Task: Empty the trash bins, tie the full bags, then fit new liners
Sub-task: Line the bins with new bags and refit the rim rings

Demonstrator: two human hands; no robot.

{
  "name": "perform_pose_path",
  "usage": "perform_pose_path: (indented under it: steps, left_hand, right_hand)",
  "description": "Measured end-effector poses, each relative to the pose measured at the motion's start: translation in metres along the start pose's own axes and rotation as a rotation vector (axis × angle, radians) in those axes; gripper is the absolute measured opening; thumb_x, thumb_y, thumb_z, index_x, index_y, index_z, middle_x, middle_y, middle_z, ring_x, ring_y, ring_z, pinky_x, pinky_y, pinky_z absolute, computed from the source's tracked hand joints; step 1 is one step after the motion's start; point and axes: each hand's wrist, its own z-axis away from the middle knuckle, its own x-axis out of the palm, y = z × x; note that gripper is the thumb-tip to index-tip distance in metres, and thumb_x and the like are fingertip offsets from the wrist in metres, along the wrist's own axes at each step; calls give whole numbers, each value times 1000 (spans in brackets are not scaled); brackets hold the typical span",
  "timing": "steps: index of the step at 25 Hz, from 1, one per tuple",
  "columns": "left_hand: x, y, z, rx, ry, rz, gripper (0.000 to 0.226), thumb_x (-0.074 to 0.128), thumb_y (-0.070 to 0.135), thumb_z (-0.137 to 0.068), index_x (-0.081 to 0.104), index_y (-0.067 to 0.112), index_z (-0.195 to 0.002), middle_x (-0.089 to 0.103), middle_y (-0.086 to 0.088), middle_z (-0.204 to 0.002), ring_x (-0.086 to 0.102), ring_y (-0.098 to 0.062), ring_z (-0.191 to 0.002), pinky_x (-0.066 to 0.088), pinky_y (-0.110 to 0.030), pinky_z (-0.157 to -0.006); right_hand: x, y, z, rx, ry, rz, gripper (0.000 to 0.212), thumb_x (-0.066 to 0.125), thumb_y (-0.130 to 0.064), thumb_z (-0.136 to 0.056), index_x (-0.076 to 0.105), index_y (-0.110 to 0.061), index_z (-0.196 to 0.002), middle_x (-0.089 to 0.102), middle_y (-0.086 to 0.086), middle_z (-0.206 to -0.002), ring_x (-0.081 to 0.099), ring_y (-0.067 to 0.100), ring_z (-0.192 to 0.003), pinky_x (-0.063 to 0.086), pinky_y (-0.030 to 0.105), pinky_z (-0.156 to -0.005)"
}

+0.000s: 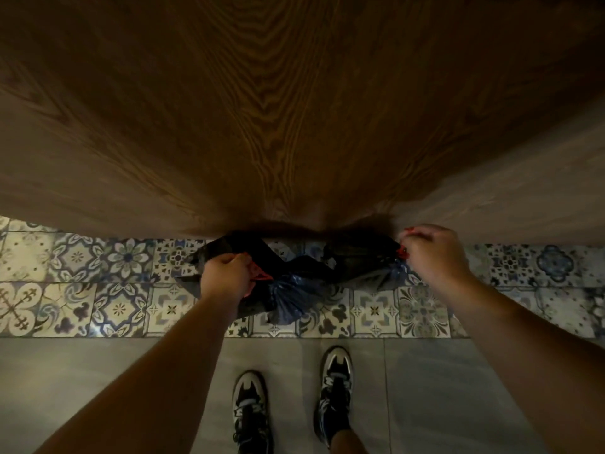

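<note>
A dark blue-black trash bag with a red drawstring hangs stretched between my two hands, just in front of a wooden panel. My left hand is closed on the bag's left end, with a red loop showing by its fingers. My right hand grips the right end, pinching the red string at its fingertips. The bag's middle is bunched and sags a little. No trash bin is in view.
A large wood-grain panel fills the upper view and stands close ahead. Below it runs a strip of patterned tiles, then plain grey floor. My two black-and-white sneakers stand on the grey floor.
</note>
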Motion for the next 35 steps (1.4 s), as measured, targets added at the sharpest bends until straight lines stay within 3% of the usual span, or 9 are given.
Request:
perform_pose_path:
  steps: [2, 4, 7, 13, 16, 22, 27, 31, 35]
  left_hand:
    - [25, -2, -8, 17, -77, -65, 19, 63, 18, -99, 78, 11, -89, 77, -10, -79, 66, -23, -62, 52, -32, -53]
    - [46, -4, -23, 68, -152, -174, 19, 60, 18, -101, 77, 10, -105, 78, -16, -102, 71, -34, -85, 61, -49, -77]
    - [65, -10, -44, 115, -223, -398, 36, 54, 19, -106, 62, 11, -140, 63, -9, -143, 61, -32, -128, 54, -45, -104]
    - [56, -46, -65, 196, -88, -635, 30, 65, 14, -94, 74, 12, -122, 76, -15, -117, 72, -37, -108, 59, -44, -95]
    - [34, -57, -72, 226, -30, -802, 19, 66, 25, -94, 71, 14, -110, 69, -13, -99, 65, -35, -92, 54, -39, -84]
    - [0, -38, -77, 142, 133, -343, 48, 53, 59, -100, 73, 16, -94, 74, -10, -91, 70, -28, -83, 53, -38, -70]
    - [-16, -49, -78, 96, 47, -341, 29, 55, 33, -98, 74, 13, -108, 75, -15, -105, 71, -37, -101, 58, -57, -97]
    - [-10, -69, -77, 72, 86, -557, 28, 53, 22, -102, 69, 4, -116, 70, -23, -110, 67, -42, -108, 56, -55, -100]
    - [-36, -92, -83, 22, 186, -392, 23, 59, 31, -98, 69, 14, -110, 73, -13, -99, 71, -34, -95, 60, -53, -93]
  right_hand:
    - [12, 8, -9, 20, -95, 67, 26, 72, -23, -95, 78, -36, -73, 77, -8, -76, 74, 24, -81, 59, 36, -73]
    - [25, 20, -16, 45, -160, 135, 24, 71, -22, -95, 76, -33, -75, 77, -3, -87, 74, 25, -89, 62, 43, -85]
    - [47, 38, -24, 73, -196, 215, 19, 68, -24, -97, 75, -33, -81, 75, 0, -85, 71, 23, -80, 53, 29, -62]
    - [79, 72, -30, 79, -245, 380, 19, 60, -30, -102, 72, -16, -102, 71, 12, -101, 67, 30, -92, 59, 41, -86]
    - [84, 84, -30, 75, -260, 463, 27, 60, -33, -101, 71, -9, -98, 70, 16, -97, 65, 33, -88, 55, 40, -83]
    - [89, 89, -19, 100, -153, 94, 32, 68, -35, -101, 75, -11, -81, 74, 20, -81, 70, 35, -75, 47, 36, -64]
    - [96, 99, -12, 136, -152, 77, 44, 69, -36, -100, 67, 6, -86, 73, 28, -95, 71, 44, -90, 48, 36, -69]
    - [105, 102, -7, 164, -159, 70, 33, 77, -34, -92, 65, -8, -76, 72, 18, -79, 66, 28, -71, 51, 39, -65]
    - [106, 111, -7, 225, -124, 3, 25, 77, -26, -92, 69, -3, -86, 73, 16, -76, 66, 26, -68, 58, 44, -70]
